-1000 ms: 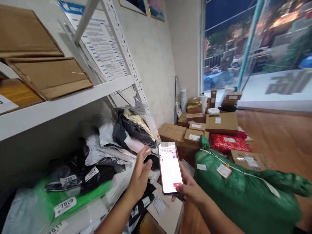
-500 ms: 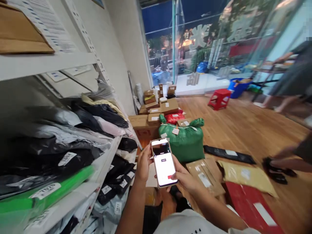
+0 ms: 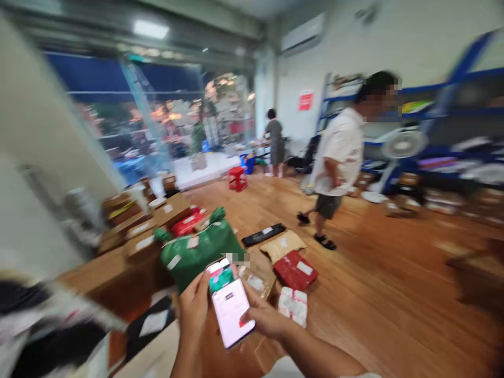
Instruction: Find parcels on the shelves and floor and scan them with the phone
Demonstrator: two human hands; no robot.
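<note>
A smartphone (image 3: 231,310) with a lit screen is held between both hands, low in the middle of the head view. My left hand (image 3: 196,300) grips its left edge. My right hand (image 3: 263,314) wraps round the right edge, its thumb resting on the lower screen by a red button. The upper part of the screen shows a green and pink picture; the text is too blurred to read. Just beyond the phone lies a big green sack (image 3: 205,249) with tied corners and a label. A brown parcel (image 3: 258,278) sits partly behind my right hand.
Cardboard boxes (image 3: 106,270) are piled on the left. On the floor lie a black parcel (image 3: 263,235), a yellow parcel (image 3: 284,244), a red parcel (image 3: 296,270) and a white parcel (image 3: 292,305). A person (image 3: 340,152) walks at right, near a fan (image 3: 403,143). Another person (image 3: 274,139) stands by the window.
My view has swung right and up, away from the left shelf, bringing the walking person, fan and blue shelves into sight. The phone's upper screen went from dark to a coloured picture.
</note>
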